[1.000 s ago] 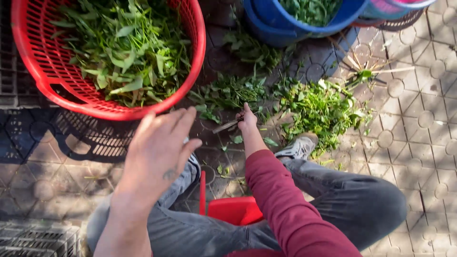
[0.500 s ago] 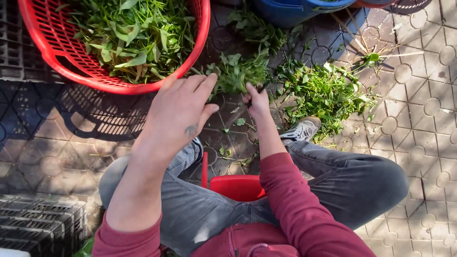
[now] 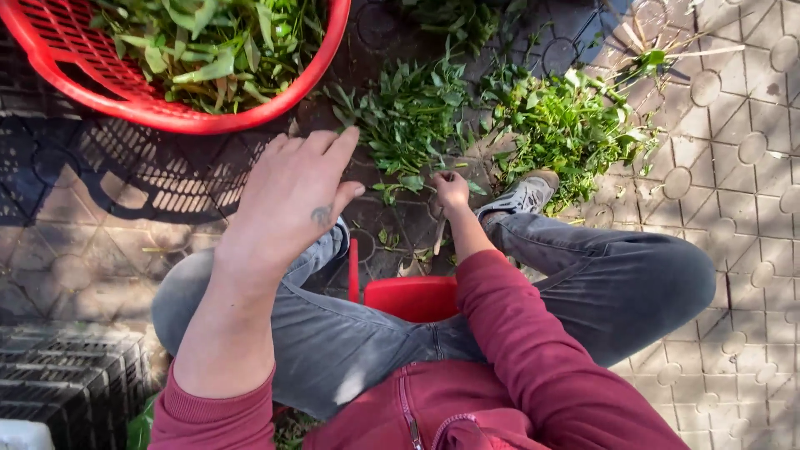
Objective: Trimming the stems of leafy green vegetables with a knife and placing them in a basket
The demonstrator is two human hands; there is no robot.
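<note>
The left hand (image 3: 292,196) is raised above the left knee, back of the hand toward the camera, forearm running up from the lower left in a dark red sleeve pushed back to the elbow. Its fingers lie loosely together and point up and to the right, toward the loose pile of green leafy stems (image 3: 412,117) on the paving; the thumb sticks out to the right. The hand is spread and holds nothing, hovering in the air short of the pile.

The right hand (image 3: 451,190) reaches forward and down between the knees, the arm nearly straight, its red sleeve (image 3: 533,350) covering it to the wrist. The fingers are curled in and pressed together at the near edge of the leaf pile, apparently pinching a stem or leaf, though the hand is too small to tell exactly what it grips.

The pile lies on the dark patterned paving stones just past the right hand, its stems mostly running away from the person, tips toward the round red plastic mesh basket (image 3: 125,100) heaped with the same greens at upper left. A second, brighter heap of cut greens (image 3: 567,125) lies to the right, touching a grey sneaker (image 3: 523,196). The person sits in grey jeans (image 3: 600,275) astride a low red plastic stool (image 3: 410,296). A black plastic crate (image 3: 67,379) sits at lower left.
</note>
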